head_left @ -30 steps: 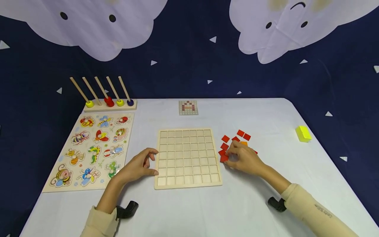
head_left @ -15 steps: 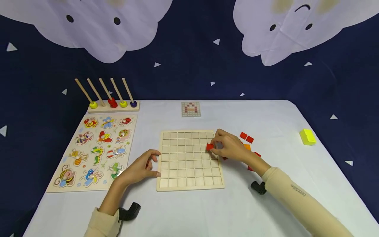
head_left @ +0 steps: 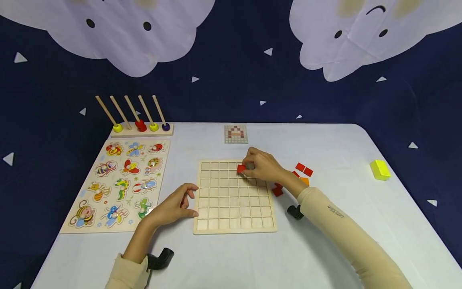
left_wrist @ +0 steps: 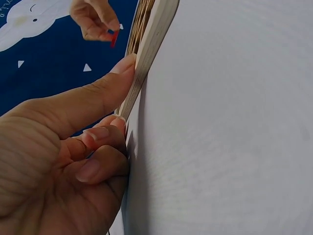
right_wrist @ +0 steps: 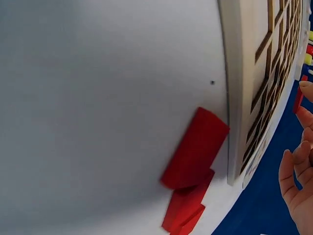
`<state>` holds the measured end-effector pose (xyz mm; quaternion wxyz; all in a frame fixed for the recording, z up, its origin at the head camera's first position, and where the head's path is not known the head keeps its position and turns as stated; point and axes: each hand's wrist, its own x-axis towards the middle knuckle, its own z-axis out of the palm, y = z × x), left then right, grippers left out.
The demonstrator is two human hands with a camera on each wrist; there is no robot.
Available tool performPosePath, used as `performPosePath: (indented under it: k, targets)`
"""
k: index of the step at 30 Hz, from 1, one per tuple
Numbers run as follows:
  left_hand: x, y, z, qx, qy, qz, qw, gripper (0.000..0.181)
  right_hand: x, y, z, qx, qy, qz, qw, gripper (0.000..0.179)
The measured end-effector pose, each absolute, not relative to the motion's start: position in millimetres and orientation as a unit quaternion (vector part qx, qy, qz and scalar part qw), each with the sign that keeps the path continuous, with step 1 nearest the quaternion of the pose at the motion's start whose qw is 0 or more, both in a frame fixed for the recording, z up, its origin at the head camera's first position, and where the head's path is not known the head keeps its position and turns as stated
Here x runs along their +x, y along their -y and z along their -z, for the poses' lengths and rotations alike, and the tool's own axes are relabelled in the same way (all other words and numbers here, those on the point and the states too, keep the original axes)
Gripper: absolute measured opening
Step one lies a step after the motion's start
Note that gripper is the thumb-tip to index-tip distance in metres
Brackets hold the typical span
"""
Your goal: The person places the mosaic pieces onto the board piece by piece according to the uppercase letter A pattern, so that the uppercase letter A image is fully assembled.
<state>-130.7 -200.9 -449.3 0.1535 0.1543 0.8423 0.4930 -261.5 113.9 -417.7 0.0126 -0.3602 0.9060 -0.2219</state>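
Observation:
My right hand (head_left: 266,165) pinches a small red square tile (head_left: 240,169) between thumb and fingertips, over the top rows of a wooden grid board (head_left: 234,202). In the right wrist view the tile (right_wrist: 300,94) stands on edge in the fingertips. My left hand (head_left: 172,206) rests at the board's left side, thumb and fingertips touching its edge. The left wrist view shows the thumb (left_wrist: 93,95) against the wooden rim (left_wrist: 151,46), with the other fingers loosely bent. Several red tiles (head_left: 304,169) and an orange tile (head_left: 304,181) lie right of the board, partly hidden by my right arm.
Behind the board lies a small pattern card (head_left: 236,134). A wooden insect puzzle (head_left: 124,182) is to the left, with a peg stand (head_left: 142,131) holding coloured beads behind it. A yellow block (head_left: 380,170) stands near the right table edge.
My right hand has picked up a red tile from the pile and carried it left and away from me, over the board's upper rows. My left hand stays at the board's edge.

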Motion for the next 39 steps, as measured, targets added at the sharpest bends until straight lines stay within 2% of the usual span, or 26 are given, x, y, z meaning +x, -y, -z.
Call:
performPosePath:
  k: [11,19,24,26,32,39]
  targets:
    - [-129,201,452,0.150,-0.836,-0.506,0.151,0.072,-277,-97,427,-0.365,-0.905,0.213,0.037,0.026]
    - [-127,200,451,0.147,-0.836,-0.506,0.149,0.072,-283,-89,429,-0.348,-0.899,0.254,0.080,0.011]
    - [-128,202,451,0.142,-0.838,-0.506,0.146,0.071,-286,-82,424,-0.339,-0.904,0.237,0.103,0.011]
    - [-127,202,450,0.142,-0.838,-0.506,0.145,0.071,-285,-82,420,-0.342,-0.908,0.218,0.108,0.015]
    - [-128,202,451,0.149,-0.836,-0.507,0.144,0.071,-272,-95,408,-0.343,-0.914,0.183,0.120,0.043]
    - [-129,204,455,0.154,-0.839,-0.502,0.140,0.069,-244,-131,398,-0.366,-0.903,0.198,0.106,0.036]
